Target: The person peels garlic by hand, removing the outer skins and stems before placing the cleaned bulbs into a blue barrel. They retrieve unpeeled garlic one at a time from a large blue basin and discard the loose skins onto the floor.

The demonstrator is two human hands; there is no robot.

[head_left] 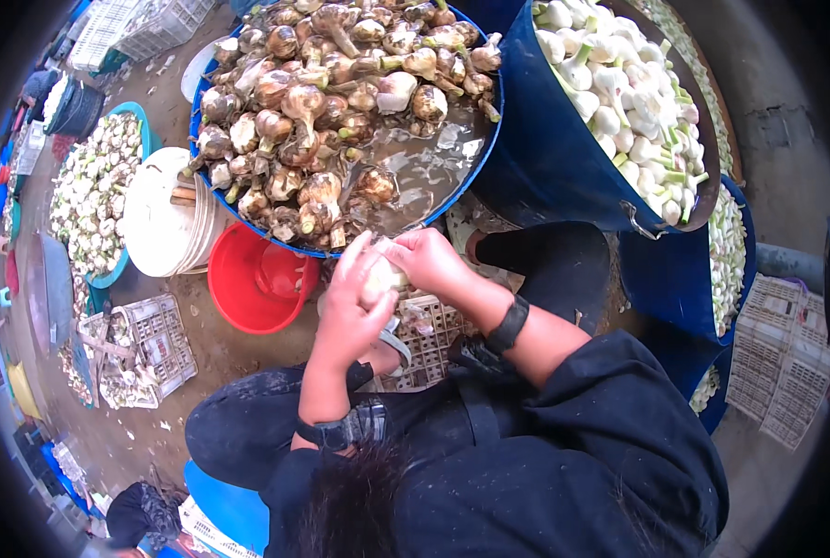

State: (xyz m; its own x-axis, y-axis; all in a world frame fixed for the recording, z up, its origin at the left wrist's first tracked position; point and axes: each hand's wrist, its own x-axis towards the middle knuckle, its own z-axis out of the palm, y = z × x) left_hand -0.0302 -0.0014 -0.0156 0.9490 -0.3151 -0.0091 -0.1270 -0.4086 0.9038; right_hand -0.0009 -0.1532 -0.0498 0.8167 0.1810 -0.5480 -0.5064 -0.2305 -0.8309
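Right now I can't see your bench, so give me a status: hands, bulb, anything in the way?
Left hand and right hand both closed on one pale bulb. Blue tub of muddy bulbs close ahead. Nothing blocking the hands.

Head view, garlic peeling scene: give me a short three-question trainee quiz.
1. True or false: both hands are on one pale garlic bulb.
2. What colour is the empty bucket beside the left hand?
3. The big blue tub ahead of the right hand holds: A) peeled white bulbs, B) muddy unpeeled bulbs in water, C) nothing.

Key: 1 true; 2 red; 3 B.
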